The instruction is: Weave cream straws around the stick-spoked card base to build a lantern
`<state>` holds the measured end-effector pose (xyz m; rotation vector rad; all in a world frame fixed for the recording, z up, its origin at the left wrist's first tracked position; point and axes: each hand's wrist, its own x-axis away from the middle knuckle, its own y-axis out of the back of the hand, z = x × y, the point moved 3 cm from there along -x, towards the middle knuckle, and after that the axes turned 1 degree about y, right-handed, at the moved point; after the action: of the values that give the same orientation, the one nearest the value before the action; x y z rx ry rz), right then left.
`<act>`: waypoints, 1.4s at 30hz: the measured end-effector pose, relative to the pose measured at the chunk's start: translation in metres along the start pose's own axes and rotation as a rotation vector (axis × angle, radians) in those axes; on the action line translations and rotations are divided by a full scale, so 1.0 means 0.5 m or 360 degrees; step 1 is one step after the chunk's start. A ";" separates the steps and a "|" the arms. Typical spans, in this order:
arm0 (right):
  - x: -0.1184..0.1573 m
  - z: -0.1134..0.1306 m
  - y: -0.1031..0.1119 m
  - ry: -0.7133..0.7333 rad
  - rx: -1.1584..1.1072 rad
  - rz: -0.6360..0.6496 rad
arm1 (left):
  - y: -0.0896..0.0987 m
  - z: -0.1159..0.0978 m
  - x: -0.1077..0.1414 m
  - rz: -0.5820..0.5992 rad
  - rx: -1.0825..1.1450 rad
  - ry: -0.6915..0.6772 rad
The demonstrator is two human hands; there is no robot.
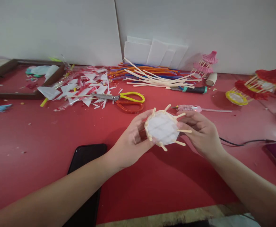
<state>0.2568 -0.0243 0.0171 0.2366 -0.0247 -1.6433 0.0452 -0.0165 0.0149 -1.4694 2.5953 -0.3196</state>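
Observation:
Between my two hands is a small round white disc (163, 127) with a cream rim and several pale sticks standing out around its edge. My left hand (133, 138) grips the disc's left side, thumb over the near rim and fingers behind. At the right edge, the fingers of my right hand (199, 132) are closed around the rim and a stick; the far fingers are partly hidden. The disc is held up above the red table, its white face tilted toward me. Just beyond my right hand lies a pink glue gun (188, 108) with a clear glue stick in its back.
Scissors (119, 97) with yellow and red handles lie beside a heap of scraps (88, 85). Behind are craft stems (152, 74), a cutter (194, 90) and white sheets (155, 52). Finished pagoda-like models (258, 83) stand right. A black phone (87, 157) lies near my left forearm.

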 end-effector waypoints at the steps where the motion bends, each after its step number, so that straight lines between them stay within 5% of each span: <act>1: 0.000 -0.002 0.000 0.0005 0.0004 0.0027 | 0.002 -0.001 -0.001 -0.0033 -0.0020 -0.0025; 7: 0.013 0.000 -0.011 0.0199 0.0347 0.0073 | -0.004 -0.011 0.003 -0.0129 -0.0146 -0.0033; 18: -0.003 -0.001 -0.022 0.0453 0.0442 -0.0101 | -0.011 -0.005 0.011 -0.0181 0.0248 0.0320; 21: -0.014 0.011 -0.014 0.0704 0.0717 -0.0004 | -0.013 -0.002 0.012 -0.0201 0.0428 0.0437; 24: -0.024 0.028 0.034 0.0889 0.1208 -0.0257 | -0.005 -0.006 0.010 -0.0245 0.0515 0.0491; 27: -0.035 0.022 0.104 0.0588 0.1715 -0.0547 | 0.003 -0.010 0.008 -0.0240 0.0553 0.0606; 32: -0.041 -0.027 0.157 -0.0010 0.2001 -0.0209 | 0.005 -0.018 0.004 -0.0273 0.0626 0.0716; 36: -0.049 -0.048 0.153 -0.0022 0.2038 -0.0049 | 0.006 -0.025 0.000 -0.0315 0.0737 0.0724; 42: -0.082 -0.053 0.182 0.0046 0.2123 -0.0213 | 0.012 -0.017 0.001 -0.0308 0.0796 0.0715</act>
<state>0.3536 0.0112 0.0113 1.2789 -1.1151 -1.5202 0.0379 -0.0130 0.0215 -1.5849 2.3896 -1.3483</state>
